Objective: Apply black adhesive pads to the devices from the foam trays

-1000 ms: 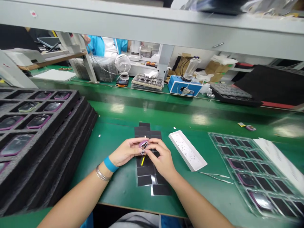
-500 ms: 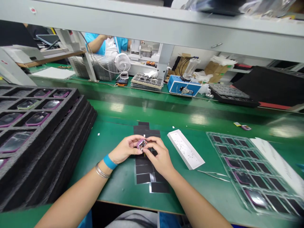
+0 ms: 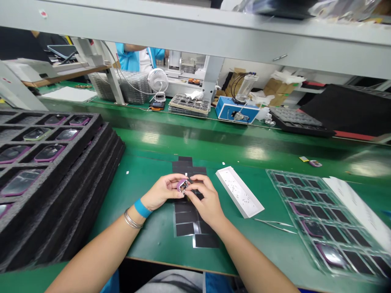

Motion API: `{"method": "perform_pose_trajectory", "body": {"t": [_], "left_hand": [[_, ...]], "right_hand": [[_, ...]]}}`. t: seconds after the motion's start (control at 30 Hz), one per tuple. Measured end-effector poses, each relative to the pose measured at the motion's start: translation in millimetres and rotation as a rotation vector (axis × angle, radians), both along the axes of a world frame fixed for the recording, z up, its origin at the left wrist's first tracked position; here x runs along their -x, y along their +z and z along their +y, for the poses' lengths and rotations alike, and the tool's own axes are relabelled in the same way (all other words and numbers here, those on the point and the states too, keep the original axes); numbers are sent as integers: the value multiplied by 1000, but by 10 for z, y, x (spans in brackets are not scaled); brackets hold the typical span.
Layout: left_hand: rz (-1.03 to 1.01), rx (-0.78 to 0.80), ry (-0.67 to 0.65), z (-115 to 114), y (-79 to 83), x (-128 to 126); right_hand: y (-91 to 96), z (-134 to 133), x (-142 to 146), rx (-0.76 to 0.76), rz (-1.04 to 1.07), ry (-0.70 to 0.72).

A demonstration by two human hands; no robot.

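Observation:
My left hand and my right hand meet over the green bench, both pinched on a small purple watch case with its inner side up. The left fingers curl around its left edge; the right fingertips press on its right side. Under the hands lies a strip of black adhesive squares on clear backing. A blue band and metal bangles sit on my left wrist.
Stacked black foam trays with purple cases fill the left. A white tray of tiny screws and tweezers lie to the right, then a clear blister tray. A co-worker in blue stands beyond the far bench.
The yellow tab seen hanging below the case a second ago is no longer visible. My hands stayed together in nearly the same spot.

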State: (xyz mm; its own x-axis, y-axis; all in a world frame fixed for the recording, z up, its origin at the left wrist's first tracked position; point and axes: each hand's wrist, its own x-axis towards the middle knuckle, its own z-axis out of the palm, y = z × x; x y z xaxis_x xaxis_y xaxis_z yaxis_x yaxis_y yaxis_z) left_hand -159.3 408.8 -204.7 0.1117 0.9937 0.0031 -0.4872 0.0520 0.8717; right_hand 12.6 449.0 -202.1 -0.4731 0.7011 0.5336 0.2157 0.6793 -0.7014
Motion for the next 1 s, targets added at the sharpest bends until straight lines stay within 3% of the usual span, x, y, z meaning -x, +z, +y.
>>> {"method": "perform_pose_trajectory", "body": {"t": [0.2, 0.73, 1.0], "left_hand": [[-29, 19, 6, 5, -18, -9], [-40, 9, 8, 0, 13, -27], [-30, 11, 15, -1, 8, -21]], "right_hand": [[2, -7, -3, 24, -42, -13], [-19, -32, 23, -148, 65, -50], [-24, -31, 25, -141, 66, -69]]}}
